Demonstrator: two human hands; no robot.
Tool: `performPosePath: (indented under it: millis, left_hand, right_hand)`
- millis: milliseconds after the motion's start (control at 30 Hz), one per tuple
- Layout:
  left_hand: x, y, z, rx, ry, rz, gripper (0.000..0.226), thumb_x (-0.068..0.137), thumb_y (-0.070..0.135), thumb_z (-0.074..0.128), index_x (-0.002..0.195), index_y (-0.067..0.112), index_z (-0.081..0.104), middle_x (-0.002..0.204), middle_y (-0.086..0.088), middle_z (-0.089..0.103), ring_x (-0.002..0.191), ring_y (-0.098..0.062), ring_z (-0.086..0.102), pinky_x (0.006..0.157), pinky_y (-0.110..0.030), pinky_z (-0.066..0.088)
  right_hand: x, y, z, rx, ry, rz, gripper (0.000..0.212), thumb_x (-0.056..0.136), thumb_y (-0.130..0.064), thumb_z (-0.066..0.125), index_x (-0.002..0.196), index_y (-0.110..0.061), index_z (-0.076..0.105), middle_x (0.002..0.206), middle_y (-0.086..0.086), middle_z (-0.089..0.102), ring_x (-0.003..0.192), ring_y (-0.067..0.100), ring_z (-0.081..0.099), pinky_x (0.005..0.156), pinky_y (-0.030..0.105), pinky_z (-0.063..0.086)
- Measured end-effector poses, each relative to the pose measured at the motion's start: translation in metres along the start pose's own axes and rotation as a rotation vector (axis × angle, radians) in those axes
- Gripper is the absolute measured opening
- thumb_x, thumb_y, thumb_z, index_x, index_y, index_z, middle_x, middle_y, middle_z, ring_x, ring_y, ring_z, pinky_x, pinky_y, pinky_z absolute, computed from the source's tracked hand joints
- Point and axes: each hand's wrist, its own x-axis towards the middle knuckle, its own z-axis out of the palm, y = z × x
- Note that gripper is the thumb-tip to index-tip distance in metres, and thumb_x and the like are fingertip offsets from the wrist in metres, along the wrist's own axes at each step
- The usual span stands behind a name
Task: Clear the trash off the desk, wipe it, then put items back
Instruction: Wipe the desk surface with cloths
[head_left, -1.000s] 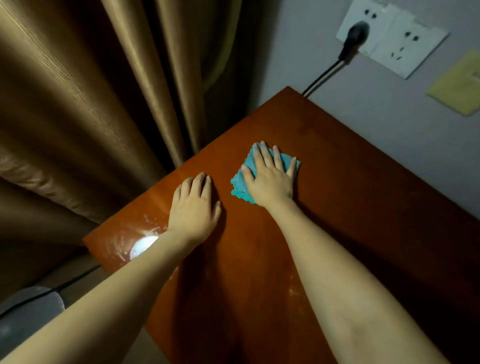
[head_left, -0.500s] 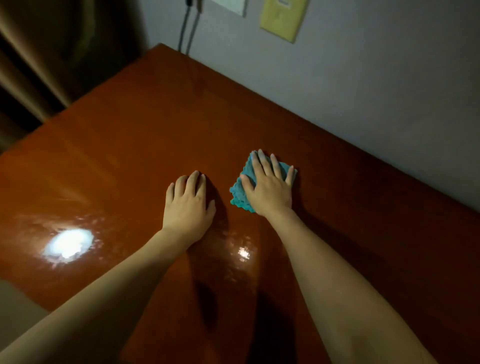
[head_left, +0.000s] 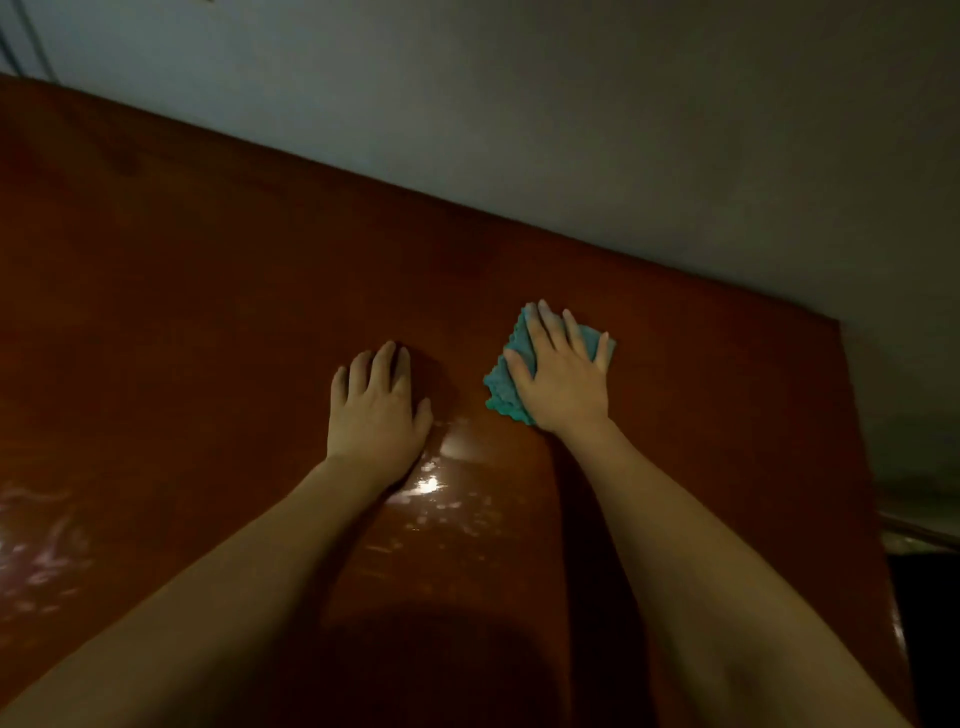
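Right hand (head_left: 563, 382): grip is open, fingers straight and slightly spread, palm pressing flat on a folded teal cloth with a scalloped edge (head_left: 503, 387). The cloth lies on the glossy reddish-brown wooden surface (head_left: 208, 291), toward its right end and near the back edge. Most of the cloth is covered by the hand; only its left border and a strip by the little finger show, so its full outline cannot be made out.

Left hand (head_left: 376, 410): grip is open, holding nothing, palm down and fingers together, resting directly on the surface just left of the cloth and apart from it.

Bright glare patches sit on the surface between the wrists and at the left margin; whether these are moisture or reflection cannot be told. A dark rounded shadow covers the near middle of the surface.

A plain grey wall (head_left: 571, 130) runs along the back edge. The area beyond the right end of the surface is dark and indistinct. Both forearms are cut off by the lower frame.
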Motion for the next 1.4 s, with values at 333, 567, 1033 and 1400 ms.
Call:
performPosePath:
  millis: [333,567,1033,1400]
  left_hand:
    - [0.005,0.142,0.021,0.036,-0.030,0.129,0.064,0.098,0.042,0.029,0.151,0.011,0.010,0.158,-0.009,0.009,0.144,-0.028,0.008,0.116,-0.046,0.006]
    - [-0.002,0.203,0.037,0.061,-0.048,0.274,0.064,0.098,0.041,0.029,0.151,0.011,0.010,0.158,-0.008,0.009,0.144,-0.027,0.007,0.116,-0.047,0.005]
    - [-0.011,0.164,0.035,0.049,-0.048,0.406,0.062,0.098,0.045,0.027,0.152,0.018,0.010,0.158,-0.010,0.008,0.145,-0.025,0.008,0.117,-0.043,0.004]
    - [-0.007,-0.013,0.001,0.004,-0.024,0.254,0.059,0.099,0.046,0.025,0.151,0.024,0.009,0.159,-0.006,0.005,0.146,-0.024,0.005,0.117,-0.041,0.003]
  right_hand:
    - [-0.067,0.185,-0.024,0.012,-0.019,0.284,0.063,0.098,-0.056,0.016,0.152,-0.027,0.001,0.160,-0.008,-0.001,0.147,0.015,-0.005,0.114,0.056,-0.007]
    - [-0.117,0.249,-0.029,0.048,0.015,0.479,0.062,0.099,-0.054,0.017,0.152,-0.028,0.002,0.160,-0.009,-0.001,0.147,0.015,-0.005,0.113,0.057,-0.007]
    - [-0.144,0.186,-0.017,0.057,0.016,0.702,0.062,0.099,-0.052,0.015,0.152,-0.025,-0.002,0.160,-0.005,-0.002,0.147,0.019,-0.005,0.111,0.059,-0.007]
    - [-0.072,-0.008,0.002,0.002,-0.043,0.458,0.063,0.099,-0.052,0.015,0.152,-0.024,-0.003,0.160,-0.005,-0.003,0.147,0.019,-0.007,0.112,0.059,-0.007]
